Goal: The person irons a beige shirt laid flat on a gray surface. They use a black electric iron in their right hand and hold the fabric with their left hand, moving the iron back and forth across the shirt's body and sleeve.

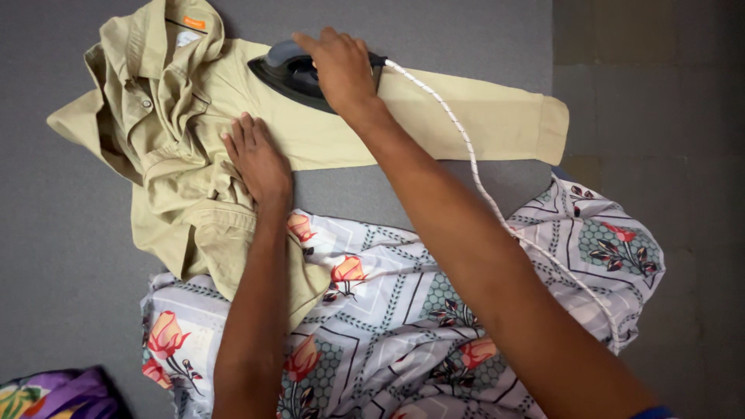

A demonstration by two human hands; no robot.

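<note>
Iron (291, 74) on khaki shirt (233, 116) sleeve, R hand (341, 70) wrapped round handle; L hand (258, 159) flat, fingers spread beside it — keep fabric taut, glide slow.

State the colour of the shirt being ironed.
The shirt is khaki beige, with a small orange tag at its collar; the head view shows it.

Your right hand (343, 68) grips a dark iron (291, 71) on the sleeve of a khaki shirt (186, 132), while your left hand (258, 161) presses the fabric flat beside a floral cloth (388, 310) on the grey surface (54, 233).
</note>
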